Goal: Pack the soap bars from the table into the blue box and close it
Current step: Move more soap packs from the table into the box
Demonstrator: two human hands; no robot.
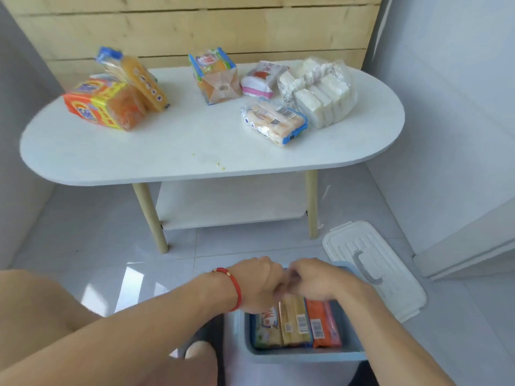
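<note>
Inside the blue box (303, 353), 3 soap packs (295, 324) are being arranged; both hands' (278, 282) grip cannot be told. Next, the 6 packs on the table (167, 151) must be fetched.

1. Table (178, 151): smooth matt white top, pale wood legs.
2. Soap packs (274, 122): glossy crinkled plastic wrap.
3. Floor (106, 246): shiny tile.
4. Lid (373, 268): ribbed white plastic.
5. Far wall panel (195, 26): bare wood.
</note>
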